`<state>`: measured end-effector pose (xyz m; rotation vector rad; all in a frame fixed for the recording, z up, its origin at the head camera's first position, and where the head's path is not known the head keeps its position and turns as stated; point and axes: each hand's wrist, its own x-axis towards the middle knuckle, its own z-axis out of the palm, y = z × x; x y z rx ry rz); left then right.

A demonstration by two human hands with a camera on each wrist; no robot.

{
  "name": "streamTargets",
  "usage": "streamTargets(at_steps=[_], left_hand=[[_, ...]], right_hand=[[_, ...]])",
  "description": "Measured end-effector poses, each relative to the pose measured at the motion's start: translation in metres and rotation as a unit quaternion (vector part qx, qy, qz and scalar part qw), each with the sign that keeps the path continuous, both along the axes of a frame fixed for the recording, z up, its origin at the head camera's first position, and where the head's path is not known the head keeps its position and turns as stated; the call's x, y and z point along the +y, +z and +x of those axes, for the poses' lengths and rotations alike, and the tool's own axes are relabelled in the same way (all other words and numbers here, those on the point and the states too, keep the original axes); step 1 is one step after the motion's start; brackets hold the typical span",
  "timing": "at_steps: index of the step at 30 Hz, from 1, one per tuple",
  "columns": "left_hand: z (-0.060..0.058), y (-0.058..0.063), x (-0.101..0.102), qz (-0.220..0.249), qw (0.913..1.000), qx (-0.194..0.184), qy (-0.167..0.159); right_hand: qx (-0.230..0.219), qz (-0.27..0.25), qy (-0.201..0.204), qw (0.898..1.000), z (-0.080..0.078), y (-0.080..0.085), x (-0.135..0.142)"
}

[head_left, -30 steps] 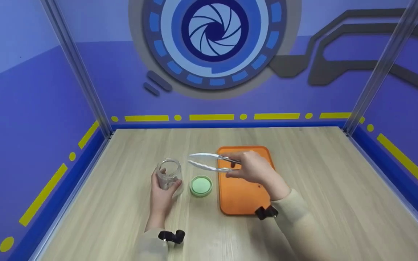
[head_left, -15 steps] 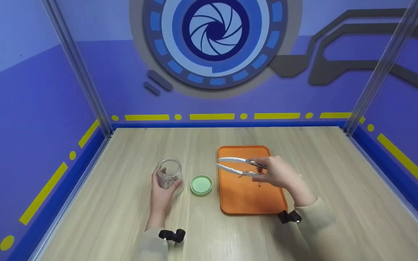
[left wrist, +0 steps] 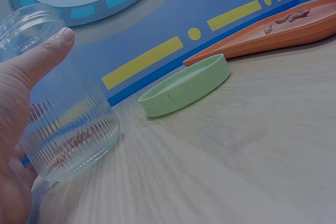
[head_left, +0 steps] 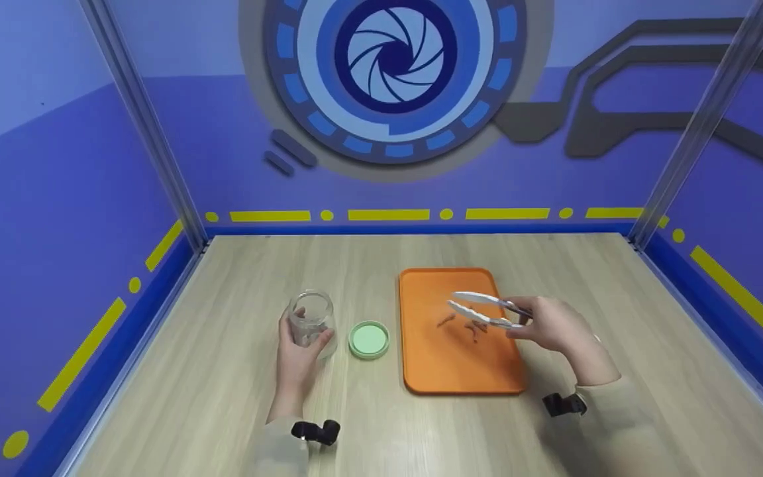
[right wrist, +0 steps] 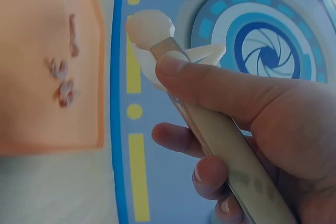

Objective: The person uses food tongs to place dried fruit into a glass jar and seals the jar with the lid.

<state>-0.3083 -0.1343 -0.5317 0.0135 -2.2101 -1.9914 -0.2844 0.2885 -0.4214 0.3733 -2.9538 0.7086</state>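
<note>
Tongs point(head_left: 484, 299) over orange tray point(head_left: 448, 371), glass jar point(head_left: 311, 326) braced

My left hand point(head_left: 297, 364) is curling round the jar, presumably bracing it upright on the counter point(head_left: 189, 397), mouth up and uncovered. The green lid point(head_left: 369, 339) is lying between jar and tray, likely parked there to leave that opening free. Over right, my right hand point(head_left: 557, 324) is gripping the tongs between thumb and fingers, so the parted tips are pointing left above the brown pieces point(head_left: 474, 330), which are lying loosely bunched on the tray. My left forearm point(head_left: 284, 403) is reaching nearly straight ahead; my right forearm point(head_left: 623, 417) is slanting inward from the side.
</note>
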Motion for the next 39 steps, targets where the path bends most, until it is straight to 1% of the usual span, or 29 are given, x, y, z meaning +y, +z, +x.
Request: streamTargets(at_steps=[2,3,4,5,6,8,10,15,19,24,29,36,39], left_hand=[[-0.017,-0.024,0.003,0.004,0.9995,-0.002,0.031],[-0.023,-0.034,0.005,0.01,0.9985,0.005,0.053],[-0.024,-0.035,0.006,0.01,0.9983,0.003,0.058],[-0.027,-0.04,0.004,0.008,0.9981,0.007,0.06],[-0.028,-0.042,0.004,0.009,0.998,0.008,0.063],[-0.03,-0.045,0.0,0.005,0.9985,0.006,0.055],[-0.03,-0.046,-0.001,0.002,0.9988,0.002,0.049],[-0.029,-0.046,0.0,0.004,0.9987,-0.002,0.05],[-0.029,-0.046,0.0,0.004,0.9988,0.003,0.048],[-0.03,-0.047,0.0,-0.003,0.9989,0.0,0.046],[-0.031,-0.047,0.0,-0.005,0.9988,-0.004,0.048],[-0.031,-0.046,0.0,-0.001,0.9988,0.002,0.05],[-0.031,-0.047,0.0,0.002,0.9987,0.002,0.051]], right_hand=[[-0.023,0.017,0.003,1.0,-0.02,-0.028,0.027],[-0.028,0.022,-0.005,0.999,-0.024,-0.033,0.034],[-0.032,0.028,-0.013,0.999,-0.026,-0.035,0.037],[-0.035,0.031,-0.019,0.999,-0.028,-0.04,0.04],[-0.038,0.034,-0.024,0.998,-0.029,-0.042,0.042],[-0.044,0.041,-0.036,0.998,-0.029,-0.046,0.045],[-0.048,0.048,-0.042,0.997,-0.029,-0.049,0.046],[-0.061,0.059,-0.055,0.995,-0.03,-0.056,0.048],[-0.067,0.061,-0.063,0.994,-0.031,-0.057,0.047],[-0.065,0.065,-0.067,0.994,-0.032,-0.057,0.046],[-0.065,0.068,-0.063,0.994,-0.033,-0.057,0.044],[-0.073,0.063,-0.059,0.994,-0.035,-0.057,0.044],[-0.068,0.061,-0.055,0.994,-0.035,-0.056,0.044]])
